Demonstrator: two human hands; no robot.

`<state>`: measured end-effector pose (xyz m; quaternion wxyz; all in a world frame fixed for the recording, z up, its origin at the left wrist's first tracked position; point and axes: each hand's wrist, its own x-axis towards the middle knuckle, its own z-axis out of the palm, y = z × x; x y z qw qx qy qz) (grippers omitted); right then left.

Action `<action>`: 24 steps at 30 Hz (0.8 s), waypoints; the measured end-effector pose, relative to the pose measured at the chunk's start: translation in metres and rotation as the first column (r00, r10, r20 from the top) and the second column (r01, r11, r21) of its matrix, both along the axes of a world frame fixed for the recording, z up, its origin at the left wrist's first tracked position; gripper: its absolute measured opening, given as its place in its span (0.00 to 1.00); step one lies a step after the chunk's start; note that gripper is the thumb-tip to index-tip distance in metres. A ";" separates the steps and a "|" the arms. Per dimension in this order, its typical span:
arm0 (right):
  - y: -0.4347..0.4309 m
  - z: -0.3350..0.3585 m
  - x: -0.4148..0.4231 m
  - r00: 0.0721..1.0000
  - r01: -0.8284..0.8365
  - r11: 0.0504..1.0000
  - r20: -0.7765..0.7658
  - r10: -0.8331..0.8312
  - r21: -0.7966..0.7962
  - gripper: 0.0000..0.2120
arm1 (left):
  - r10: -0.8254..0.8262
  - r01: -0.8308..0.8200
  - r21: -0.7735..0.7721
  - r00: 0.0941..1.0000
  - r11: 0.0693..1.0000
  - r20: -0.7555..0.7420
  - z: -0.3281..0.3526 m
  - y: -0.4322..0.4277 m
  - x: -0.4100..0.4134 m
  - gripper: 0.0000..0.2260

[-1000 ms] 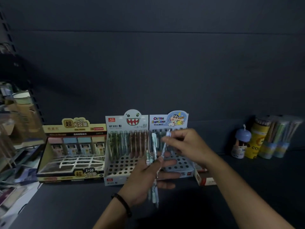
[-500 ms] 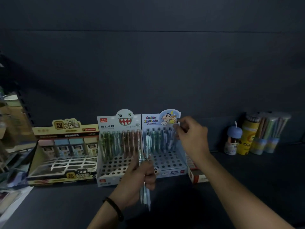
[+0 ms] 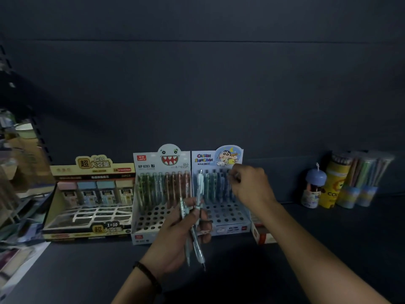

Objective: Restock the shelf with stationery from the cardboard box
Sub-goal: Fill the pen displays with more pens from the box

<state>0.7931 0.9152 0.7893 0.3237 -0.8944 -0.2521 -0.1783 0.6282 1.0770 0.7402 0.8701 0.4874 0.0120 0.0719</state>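
Note:
My left hand [image 3: 175, 235] grips a small bundle of pens [image 3: 195, 244] upright in front of two display boxes on the dark shelf [image 3: 328, 249]. The blue cartoon pen display box [image 3: 219, 159] has a back row of pens and several bare holes in front. My right hand [image 3: 252, 185] pinches the top of a pen [image 3: 233, 175] at the right end of that back row. To its left stands a shark-face pen display box [image 3: 168, 159] with one row of pens.
A yellow lead-refill display box [image 3: 89, 194] stands at the left. A small red-and-white box [image 3: 260, 234] lies behind my right forearm. A blue-capped bottle [image 3: 314, 185] and pencil tubes [image 3: 352, 183] stand at the right. Cluttered goods [image 3: 15, 183] fill the far left.
My right hand carried one pen from the bundle up to the back row of the blue box and now holds it there. My left hand stayed low with the remaining pens.

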 end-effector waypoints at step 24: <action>0.046 0.066 0.018 0.915 -0.358 0.888 -0.299 0.271 -0.290 0.04 | 0.260 -0.184 0.334 0.945 0.924 -0.198 -0.028 0.033 -0.002 0.26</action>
